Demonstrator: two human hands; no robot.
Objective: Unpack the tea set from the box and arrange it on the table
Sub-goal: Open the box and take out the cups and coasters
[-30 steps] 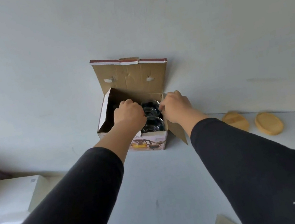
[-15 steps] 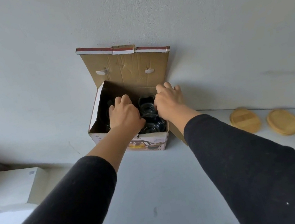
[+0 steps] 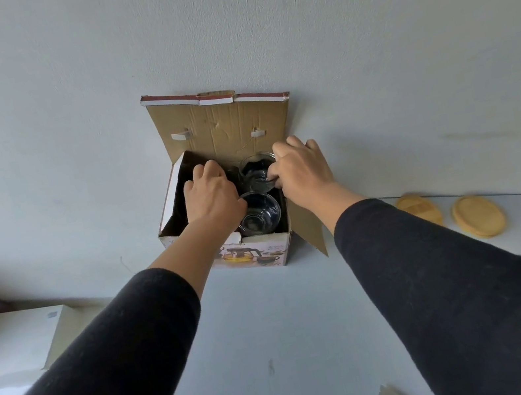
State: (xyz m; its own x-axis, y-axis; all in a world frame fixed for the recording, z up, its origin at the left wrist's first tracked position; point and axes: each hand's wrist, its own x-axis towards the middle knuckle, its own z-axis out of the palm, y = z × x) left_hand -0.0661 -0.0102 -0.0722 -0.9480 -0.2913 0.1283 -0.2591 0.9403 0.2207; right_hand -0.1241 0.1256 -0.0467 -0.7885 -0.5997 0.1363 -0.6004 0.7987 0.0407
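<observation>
A corrugated cardboard box (image 3: 255,254) stands open on the smooth white table (image 3: 276,333) against the wall, its creased brown lid flap upright. Inside sit round clear glass cups (image 3: 260,216). The left hand (image 3: 212,198) reaches inside, fingers curled downward; what it holds cannot be told. The right hand (image 3: 303,169) pinches something dark beside the far cup. Two round wooden lids (image 3: 478,216) lie to the right.

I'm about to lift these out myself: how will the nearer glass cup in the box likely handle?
The nearer glass cup looks thin and clear, so probably fragile and light. Its smooth wall may be slippery. It sits close beside the farther cup inside the box, so it could knock against that one if lifted carelessly.
</observation>
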